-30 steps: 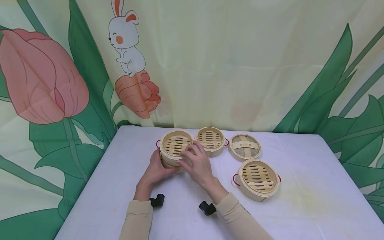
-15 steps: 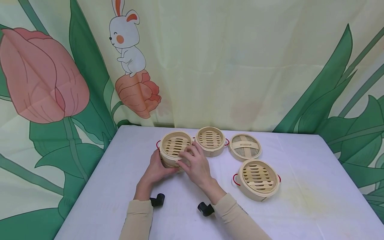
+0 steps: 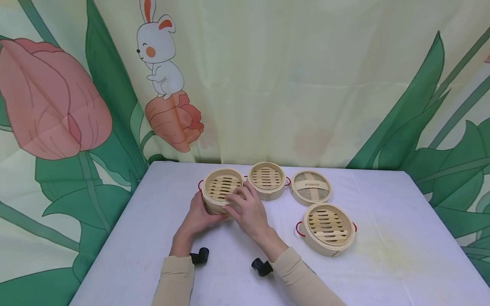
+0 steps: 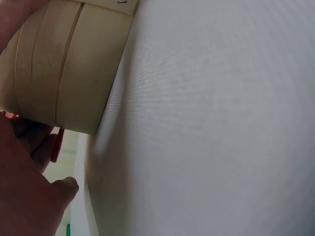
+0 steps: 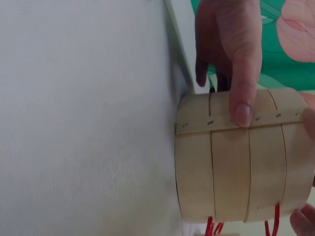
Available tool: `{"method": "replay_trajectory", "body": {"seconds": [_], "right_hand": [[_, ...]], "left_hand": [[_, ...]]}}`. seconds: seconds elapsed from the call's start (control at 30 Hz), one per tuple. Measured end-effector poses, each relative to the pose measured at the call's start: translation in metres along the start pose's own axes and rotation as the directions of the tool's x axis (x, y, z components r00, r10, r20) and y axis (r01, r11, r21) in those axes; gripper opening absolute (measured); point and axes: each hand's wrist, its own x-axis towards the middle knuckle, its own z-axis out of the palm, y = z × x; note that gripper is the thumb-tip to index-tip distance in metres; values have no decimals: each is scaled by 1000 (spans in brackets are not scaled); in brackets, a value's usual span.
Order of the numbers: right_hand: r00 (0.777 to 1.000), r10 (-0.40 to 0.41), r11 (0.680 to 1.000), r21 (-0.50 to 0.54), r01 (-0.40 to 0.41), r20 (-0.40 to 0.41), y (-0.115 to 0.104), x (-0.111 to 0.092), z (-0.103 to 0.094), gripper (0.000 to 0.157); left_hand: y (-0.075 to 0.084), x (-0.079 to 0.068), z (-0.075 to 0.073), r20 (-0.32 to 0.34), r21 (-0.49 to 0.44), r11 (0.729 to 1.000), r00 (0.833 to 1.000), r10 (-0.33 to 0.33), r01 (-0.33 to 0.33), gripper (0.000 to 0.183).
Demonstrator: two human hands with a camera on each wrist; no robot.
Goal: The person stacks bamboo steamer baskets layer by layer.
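- fingers of the right hand pinch the stack at its near right rim; the left hand is clamped round its left side.
- how does it look?
- pale round bamboo, banded walls, slatted top, red loop handles; it stands upright on the white-covered worktop.
- and the count?
- one stack in hand, two other slatted baskets, one lid. one basket is just right of the stack, slightly behind; the lid lies beyond that; the second basket sits right of the stack and nearer the person.
- anything in the way?
- the right hand hides some of the stack's rim. behind the stack hangs a printed curtain.
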Motion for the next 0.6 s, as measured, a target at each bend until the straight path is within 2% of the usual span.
{"method": "replay_trajectory", "body": {"seconds": [0.23,0.47,0.6], "right_hand": [[1000,-9,999,46,8,13,11,2,-16,30],[998,-38,999,9,38,-43,34,5,-38,38],[998,-38,999,-37,36,-42,46,5,-48,42]], "left_hand": [[-3,0,-1,-9,-8,999,999,49,-49,121],[-6,-3,-9,-9,-30,999,1000,24,-24,128],[-6,-5,-16,-5,-42,999,1000,0,0,132]]}}
